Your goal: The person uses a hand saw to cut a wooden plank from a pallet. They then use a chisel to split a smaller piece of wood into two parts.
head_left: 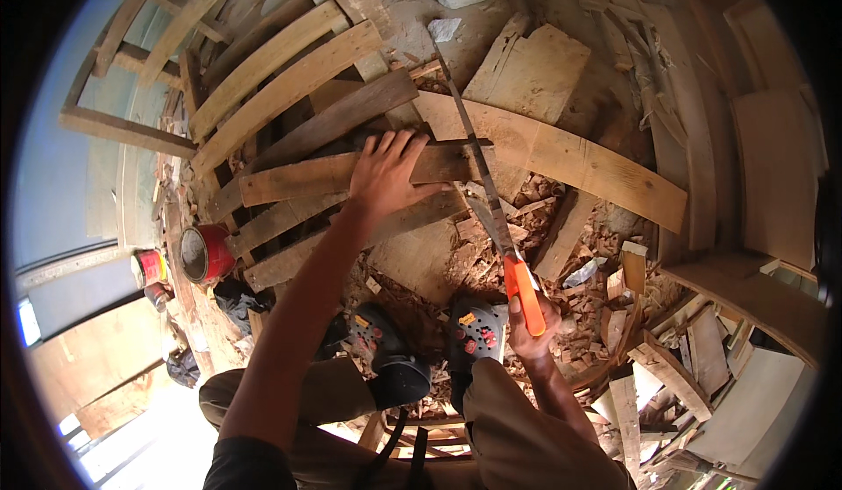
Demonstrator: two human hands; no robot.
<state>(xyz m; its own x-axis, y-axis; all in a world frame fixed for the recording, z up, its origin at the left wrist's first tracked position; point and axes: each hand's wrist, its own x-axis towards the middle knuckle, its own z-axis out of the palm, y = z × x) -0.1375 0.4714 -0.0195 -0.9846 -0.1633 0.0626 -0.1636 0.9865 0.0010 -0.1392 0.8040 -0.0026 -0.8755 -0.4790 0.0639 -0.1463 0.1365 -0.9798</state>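
Observation:
My right hand [531, 325] is wrapped round the orange handle of a hand saw [481, 161]. Its long, narrow dark blade points away from me and crosses the right end of a brown wooden plank [303, 177]. On top of that plank rests my left hand [386, 171], a little left of the blade, its fingers over the far edge and the thumb stretched toward the saw. Whether the teeth have entered the wood I cannot tell. More boards lie under and beside the plank, and a long pale board [579, 161] stretches to the right behind the blade.
Wood chips and offcuts [579, 332] cover the floor round my clogs [478, 328]. A red tin [208, 253] stands at the left near a slatted wooden frame [281, 78]. Scrap boards [675, 376] are heaped at the lower right, below a wooden shelf [745, 288].

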